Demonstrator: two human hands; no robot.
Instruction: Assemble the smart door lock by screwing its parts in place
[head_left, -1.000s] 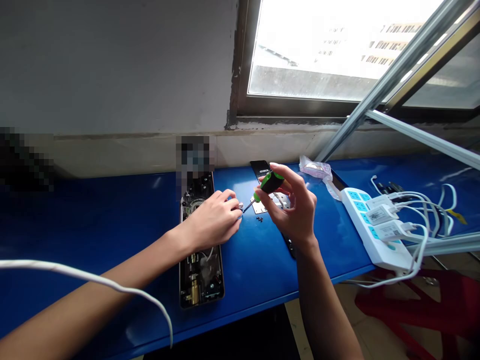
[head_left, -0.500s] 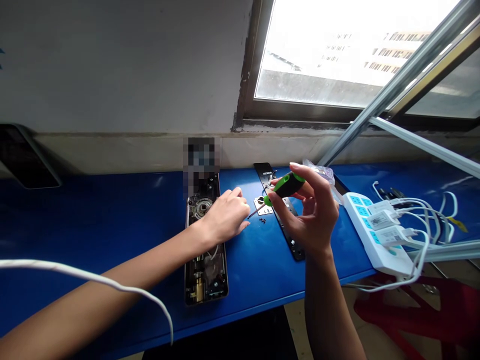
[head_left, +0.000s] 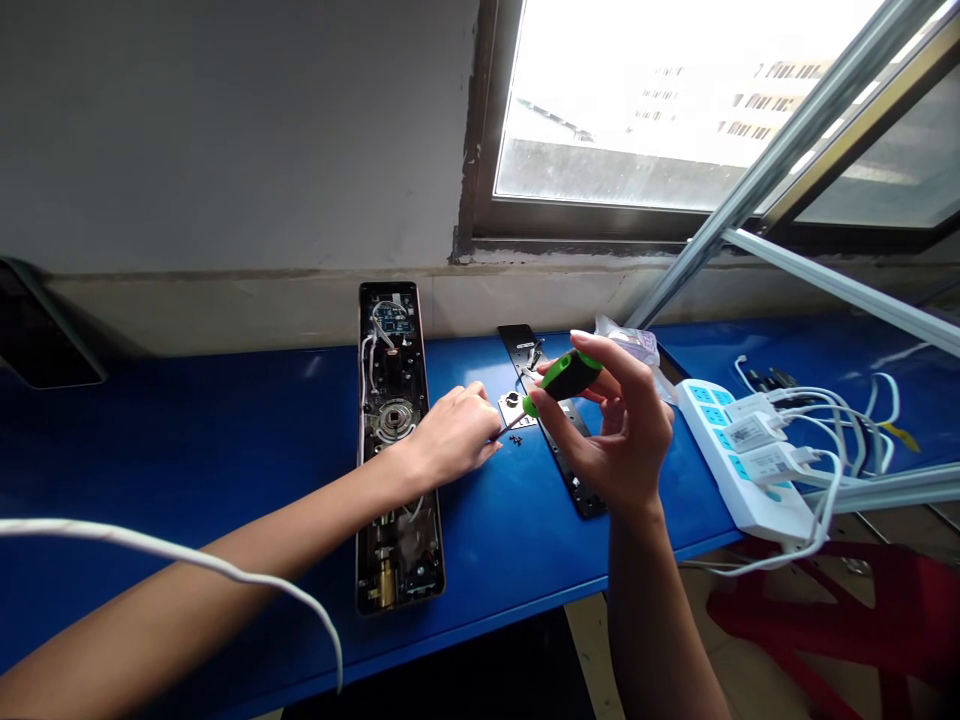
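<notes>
My right hand grips a green-and-black screwdriver, its shaft slanting down and left. The tip meets the fingertips of my left hand, which is closed in a pinch. Whatever those fingers hold is hidden. Under my left wrist lies a long open housing, apparently an electronic door lock, with a circuit board, white wires, a round part and a brass cylinder. Several small dark screws rest on the table below a metal plate. A long black panel lies behind my right hand.
A white power strip with chargers and cables sits at the right of the blue table. A plastic bag lies at the back. A white cable crosses before my left forearm. A red stool stands below.
The view has shifted slightly, so the scene sits further left. The screwdriver's tip has come closer to my left fingertips. Both hands keep their grips.
</notes>
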